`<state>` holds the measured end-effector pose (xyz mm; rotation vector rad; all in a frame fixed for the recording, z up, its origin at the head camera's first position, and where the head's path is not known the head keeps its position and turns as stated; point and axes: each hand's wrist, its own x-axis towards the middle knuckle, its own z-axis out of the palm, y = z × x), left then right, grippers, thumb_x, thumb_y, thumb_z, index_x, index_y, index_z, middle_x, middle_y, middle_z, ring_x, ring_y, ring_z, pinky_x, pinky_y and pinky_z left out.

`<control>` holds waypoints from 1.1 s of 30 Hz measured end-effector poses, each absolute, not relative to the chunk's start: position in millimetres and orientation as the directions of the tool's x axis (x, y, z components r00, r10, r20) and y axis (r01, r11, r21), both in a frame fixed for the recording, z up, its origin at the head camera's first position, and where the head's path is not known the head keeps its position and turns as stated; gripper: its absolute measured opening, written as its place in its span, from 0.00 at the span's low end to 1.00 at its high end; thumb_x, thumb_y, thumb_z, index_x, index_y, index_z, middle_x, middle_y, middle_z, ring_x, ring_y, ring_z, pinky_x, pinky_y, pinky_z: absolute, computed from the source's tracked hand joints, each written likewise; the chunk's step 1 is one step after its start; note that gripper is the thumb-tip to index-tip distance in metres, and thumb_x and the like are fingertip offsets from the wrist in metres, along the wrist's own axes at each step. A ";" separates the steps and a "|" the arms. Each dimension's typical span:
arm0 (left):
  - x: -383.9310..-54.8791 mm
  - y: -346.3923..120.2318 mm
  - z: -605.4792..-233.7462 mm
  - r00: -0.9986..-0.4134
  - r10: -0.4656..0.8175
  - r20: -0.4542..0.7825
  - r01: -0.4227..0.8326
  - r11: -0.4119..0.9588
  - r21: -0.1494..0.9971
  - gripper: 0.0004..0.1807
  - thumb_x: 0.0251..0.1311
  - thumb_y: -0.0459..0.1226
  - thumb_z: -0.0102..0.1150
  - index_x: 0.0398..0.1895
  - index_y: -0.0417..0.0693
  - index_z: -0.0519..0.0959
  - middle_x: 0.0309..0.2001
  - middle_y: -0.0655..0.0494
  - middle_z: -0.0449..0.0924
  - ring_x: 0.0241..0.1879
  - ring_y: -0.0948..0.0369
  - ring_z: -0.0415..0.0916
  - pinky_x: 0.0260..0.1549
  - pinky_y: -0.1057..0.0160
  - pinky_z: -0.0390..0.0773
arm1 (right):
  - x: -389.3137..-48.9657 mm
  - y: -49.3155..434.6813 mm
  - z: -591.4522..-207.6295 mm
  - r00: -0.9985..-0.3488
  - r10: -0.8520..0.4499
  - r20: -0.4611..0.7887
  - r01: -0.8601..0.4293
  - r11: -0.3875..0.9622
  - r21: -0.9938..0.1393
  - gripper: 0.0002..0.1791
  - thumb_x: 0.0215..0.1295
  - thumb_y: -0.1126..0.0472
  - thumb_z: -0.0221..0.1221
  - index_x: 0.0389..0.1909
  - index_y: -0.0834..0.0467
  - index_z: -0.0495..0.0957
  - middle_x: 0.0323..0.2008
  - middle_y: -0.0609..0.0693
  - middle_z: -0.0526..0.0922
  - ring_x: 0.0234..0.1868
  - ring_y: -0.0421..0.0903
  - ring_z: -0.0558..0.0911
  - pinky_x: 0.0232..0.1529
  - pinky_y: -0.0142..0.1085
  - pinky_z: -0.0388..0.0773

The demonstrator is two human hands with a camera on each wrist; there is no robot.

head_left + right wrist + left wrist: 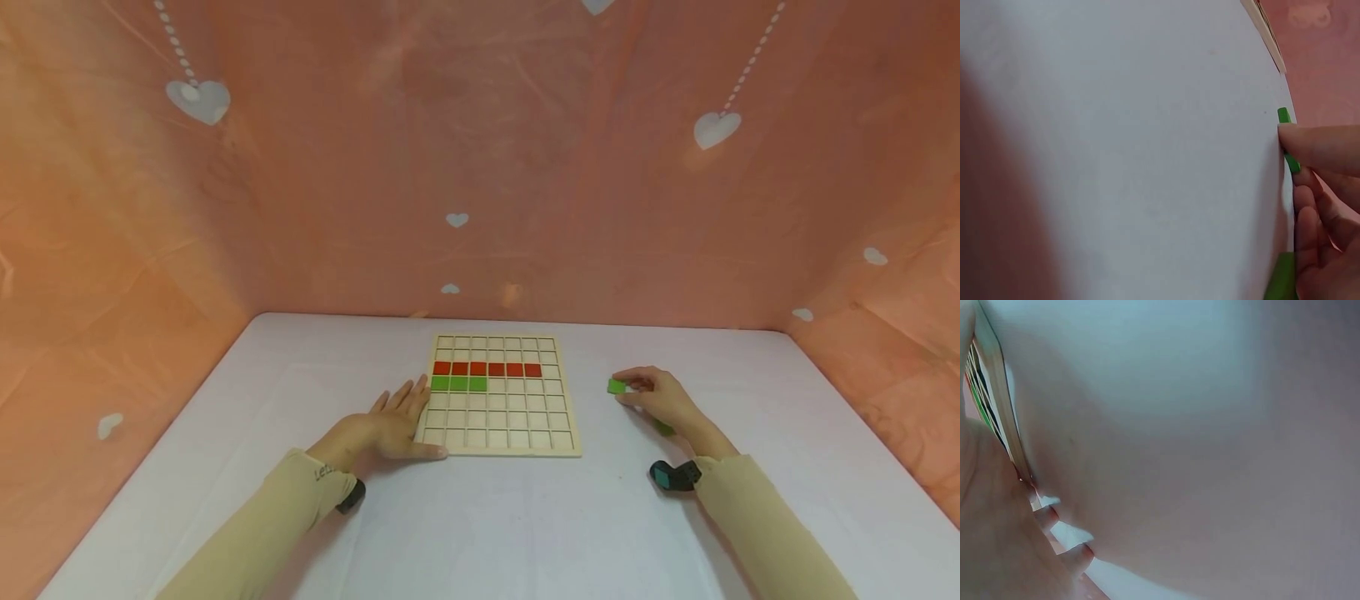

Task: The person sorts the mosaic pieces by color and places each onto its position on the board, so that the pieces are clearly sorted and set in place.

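Observation:
A pale wooden grid board (pixel 497 442) lies on the white table. One of its rows has several red square tiles (pixel 488 369), and the row below holds three green tiles (pixel 459 383) at its left end. My left hand (pixel 397 425) rests at the board's left edge, fingers straight, thumb at the lower left corner. To the right of the board, my right hand (pixel 663 398) pinches a green square tile (pixel 617 387) between thumb and fingers, close over the table. Another green piece (pixel 1282 278) lies under that hand, partly hidden by it.
The white tabletop (pixel 510 525) is bounded at the back and sides by orange-pink cloth (pixel 480 167) with pale hearts. Each wrist wears a dark band; the right one (pixel 675 476) hangs by the sleeve cuff.

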<state>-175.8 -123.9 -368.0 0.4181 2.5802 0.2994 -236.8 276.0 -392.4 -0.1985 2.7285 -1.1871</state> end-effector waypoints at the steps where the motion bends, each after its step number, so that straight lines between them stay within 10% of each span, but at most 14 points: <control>1: -175.9 -124.1 -367.7 -0.824 0.350 -0.446 0.238 0.928 0.288 0.57 0.60 0.62 0.52 0.75 0.34 0.38 0.77 0.42 0.27 0.76 0.45 0.29 0.71 0.41 0.37 | -237.0 276.1 -392.5 -0.979 -0.184 -0.092 -0.058 0.676 -0.734 0.22 0.61 0.62 0.63 0.55 0.66 0.77 0.51 0.63 0.75 0.46 0.52 0.71 0.41 0.36 0.71; 6: -176.3 -124.7 -369.2 -0.824 0.350 -0.446 0.240 0.928 0.284 0.57 0.60 0.63 0.52 0.75 0.34 0.38 0.77 0.43 0.27 0.76 0.46 0.29 0.71 0.41 0.38 | -236.7 274.9 -392.2 -0.977 -0.190 -0.091 -0.063 0.676 -0.734 0.21 0.60 0.61 0.64 0.53 0.65 0.78 0.44 0.59 0.76 0.39 0.48 0.70 0.29 0.30 0.71; 33: -176.7 -125.5 -366.7 -0.834 0.352 -0.426 0.239 0.924 0.297 0.57 0.59 0.63 0.53 0.75 0.35 0.39 0.77 0.43 0.28 0.76 0.46 0.29 0.72 0.42 0.37 | -242.1 249.9 -386.1 -0.975 -0.204 -0.092 -0.053 0.611 -0.790 0.24 0.59 0.55 0.65 0.56 0.60 0.77 0.47 0.56 0.79 0.47 0.47 0.76 0.44 0.33 0.71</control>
